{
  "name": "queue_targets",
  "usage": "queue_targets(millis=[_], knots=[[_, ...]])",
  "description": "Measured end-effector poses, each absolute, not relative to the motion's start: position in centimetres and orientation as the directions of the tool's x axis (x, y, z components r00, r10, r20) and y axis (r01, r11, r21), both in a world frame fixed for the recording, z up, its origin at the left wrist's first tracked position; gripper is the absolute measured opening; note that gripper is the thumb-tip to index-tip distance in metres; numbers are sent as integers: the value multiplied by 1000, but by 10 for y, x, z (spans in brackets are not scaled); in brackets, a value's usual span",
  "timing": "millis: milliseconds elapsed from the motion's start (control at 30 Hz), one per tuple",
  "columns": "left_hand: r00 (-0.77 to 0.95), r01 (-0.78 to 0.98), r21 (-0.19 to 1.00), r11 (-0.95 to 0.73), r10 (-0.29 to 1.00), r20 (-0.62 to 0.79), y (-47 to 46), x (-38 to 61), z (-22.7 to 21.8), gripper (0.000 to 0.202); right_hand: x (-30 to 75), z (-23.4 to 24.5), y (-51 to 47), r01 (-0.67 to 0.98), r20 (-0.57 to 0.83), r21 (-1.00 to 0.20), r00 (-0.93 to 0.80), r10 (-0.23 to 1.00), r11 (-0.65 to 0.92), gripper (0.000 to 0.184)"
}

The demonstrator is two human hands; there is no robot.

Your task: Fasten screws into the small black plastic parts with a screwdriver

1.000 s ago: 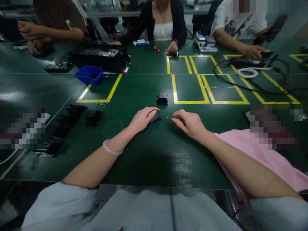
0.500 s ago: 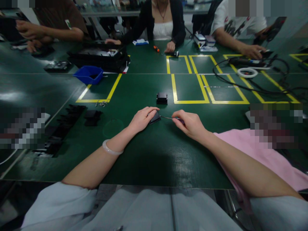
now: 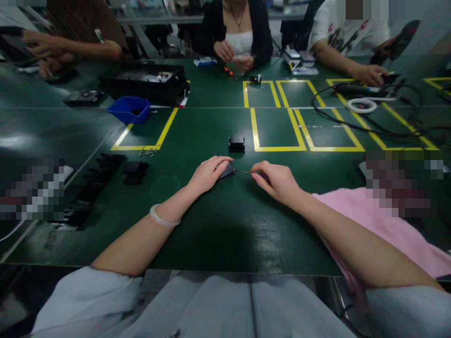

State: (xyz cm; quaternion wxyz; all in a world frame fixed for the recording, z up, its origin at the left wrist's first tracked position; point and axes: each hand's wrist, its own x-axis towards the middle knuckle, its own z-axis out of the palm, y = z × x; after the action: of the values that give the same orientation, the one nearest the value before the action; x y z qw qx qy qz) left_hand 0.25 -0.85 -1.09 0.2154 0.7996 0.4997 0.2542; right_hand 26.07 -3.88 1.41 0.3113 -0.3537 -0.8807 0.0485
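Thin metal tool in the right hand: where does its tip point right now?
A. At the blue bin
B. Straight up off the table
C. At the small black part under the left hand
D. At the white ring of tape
C: the right hand holds the thin tool level, its tip meeting the small black part that the left hand presses on the table.

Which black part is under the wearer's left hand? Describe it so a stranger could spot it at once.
On the green table, look just below the yellow-taped rectangles. The left hand presses down a small black part, while the right hand points a thin screwdriver at it. Unlike the black block lying alone beyond it, this one is being held.
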Motion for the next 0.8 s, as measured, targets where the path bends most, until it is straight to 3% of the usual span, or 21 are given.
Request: queue_targets(millis=[133,367,600,800], knots=[[375,686,599,-413,906,195,-8,3,-11,44,260,14,-40,575,551,-298,-548,629,762,16],[370,692,599,-404,910,187,-9,3,-10,44,261,16,-39,592,491,-302,-576,654,747,23],[371,694,593,-408,909,191,-8,3,-11,44,260,15,-40,543,580,-294,-552,598,787,14],[369,698,592,-403,911,185,-9,3,-9,44,261,15,-39,593,511,-316,-551,659,741,24]])
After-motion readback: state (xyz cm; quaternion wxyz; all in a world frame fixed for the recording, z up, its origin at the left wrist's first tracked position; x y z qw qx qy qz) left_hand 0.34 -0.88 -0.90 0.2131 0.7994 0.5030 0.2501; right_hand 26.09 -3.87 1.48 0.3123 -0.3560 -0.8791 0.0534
